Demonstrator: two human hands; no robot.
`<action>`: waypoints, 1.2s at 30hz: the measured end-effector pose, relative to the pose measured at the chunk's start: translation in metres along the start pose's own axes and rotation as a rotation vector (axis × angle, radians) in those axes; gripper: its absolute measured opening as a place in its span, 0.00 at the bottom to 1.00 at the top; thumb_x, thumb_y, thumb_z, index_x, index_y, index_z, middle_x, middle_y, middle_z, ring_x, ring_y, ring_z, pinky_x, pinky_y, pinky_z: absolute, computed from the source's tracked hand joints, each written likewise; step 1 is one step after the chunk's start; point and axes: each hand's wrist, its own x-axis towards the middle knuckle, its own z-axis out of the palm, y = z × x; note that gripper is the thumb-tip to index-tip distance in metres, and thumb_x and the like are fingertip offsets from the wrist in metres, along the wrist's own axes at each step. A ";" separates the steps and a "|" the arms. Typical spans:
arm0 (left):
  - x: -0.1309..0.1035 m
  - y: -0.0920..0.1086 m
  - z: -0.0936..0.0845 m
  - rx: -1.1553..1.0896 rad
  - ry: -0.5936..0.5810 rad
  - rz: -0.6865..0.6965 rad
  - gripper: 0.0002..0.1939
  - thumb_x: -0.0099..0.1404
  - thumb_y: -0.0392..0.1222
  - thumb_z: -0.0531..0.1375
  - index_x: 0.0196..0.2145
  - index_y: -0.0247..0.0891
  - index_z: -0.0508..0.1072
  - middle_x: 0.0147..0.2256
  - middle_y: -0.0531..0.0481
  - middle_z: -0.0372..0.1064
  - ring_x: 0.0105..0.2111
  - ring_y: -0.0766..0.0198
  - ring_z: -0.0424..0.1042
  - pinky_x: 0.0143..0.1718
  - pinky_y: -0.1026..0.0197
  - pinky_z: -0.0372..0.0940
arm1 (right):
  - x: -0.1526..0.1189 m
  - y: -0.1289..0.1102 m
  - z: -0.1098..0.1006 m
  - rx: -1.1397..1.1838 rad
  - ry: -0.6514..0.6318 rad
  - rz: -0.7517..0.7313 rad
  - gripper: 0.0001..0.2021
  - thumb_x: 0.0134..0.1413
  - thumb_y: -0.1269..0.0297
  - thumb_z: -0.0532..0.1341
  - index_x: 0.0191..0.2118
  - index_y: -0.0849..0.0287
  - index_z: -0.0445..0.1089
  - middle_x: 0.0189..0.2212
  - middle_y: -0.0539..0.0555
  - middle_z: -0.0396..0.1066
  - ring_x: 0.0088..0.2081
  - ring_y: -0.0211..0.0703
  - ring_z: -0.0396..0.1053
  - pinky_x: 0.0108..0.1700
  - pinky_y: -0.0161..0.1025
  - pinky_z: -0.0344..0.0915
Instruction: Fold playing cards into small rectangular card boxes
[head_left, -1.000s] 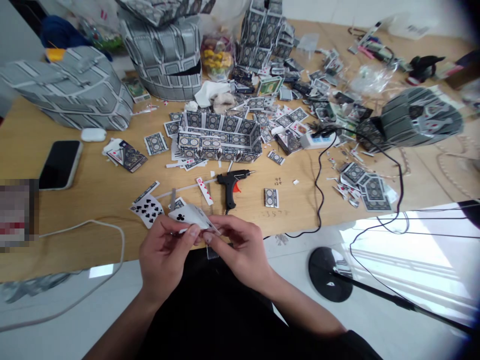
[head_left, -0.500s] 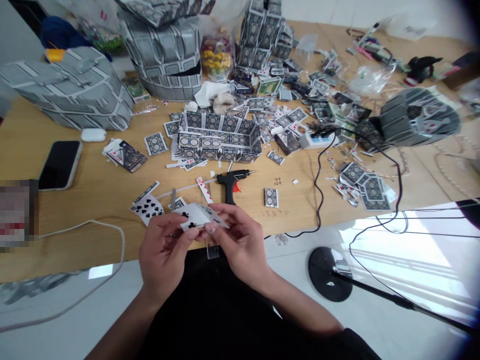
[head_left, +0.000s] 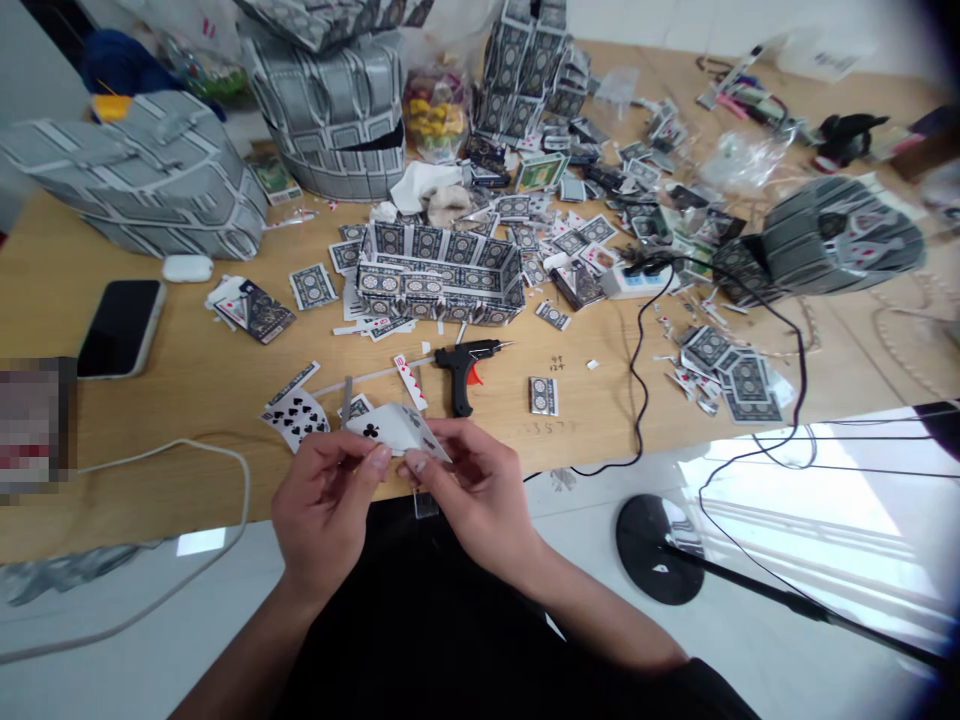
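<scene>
A playing card with club marks is pinched between both hands above the table's front edge, bent along a crease. My left hand grips its left end between thumb and fingers. On the right end, my right hand holds it the same way. Left of them lies a ten of spades, slightly curled. Just beyond the hands are a black hot glue gun with an orange trigger and a narrow red-marked card strip. A small folded card piece rests to the right.
An open box built of cards stands mid-table. Loose cards and card packs spread behind it. A phone lies left. A black cable runs from a power strip. Woven card bags stand at the back left.
Both hands still hold the card. My left hand has shifted slightly left, and the card's crease has turned a little. More of the glue gun's handle shows.
</scene>
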 end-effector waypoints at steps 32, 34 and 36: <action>0.001 0.005 0.004 -0.016 -0.038 -0.017 0.09 0.69 0.37 0.72 0.37 0.39 0.74 0.29 0.55 0.77 0.27 0.69 0.79 0.32 0.70 0.76 | 0.006 0.004 -0.003 0.072 -0.085 0.253 0.23 0.54 0.47 0.79 0.32 0.56 0.69 0.22 0.47 0.73 0.22 0.36 0.67 0.25 0.34 0.66; -0.001 0.003 0.005 -0.018 -0.003 -0.065 0.13 0.68 0.39 0.74 0.40 0.40 0.72 0.30 0.56 0.76 0.27 0.68 0.78 0.30 0.70 0.75 | 0.006 0.004 -0.002 0.066 -0.078 0.261 0.23 0.55 0.46 0.78 0.32 0.56 0.69 0.22 0.47 0.74 0.21 0.35 0.66 0.24 0.33 0.62; -0.003 0.000 0.005 -0.051 0.025 -0.097 0.17 0.67 0.41 0.75 0.42 0.41 0.70 0.30 0.57 0.75 0.26 0.68 0.78 0.29 0.69 0.74 | 0.005 0.004 -0.002 0.064 -0.075 0.266 0.23 0.55 0.46 0.78 0.32 0.56 0.68 0.22 0.47 0.74 0.20 0.34 0.64 0.23 0.32 0.61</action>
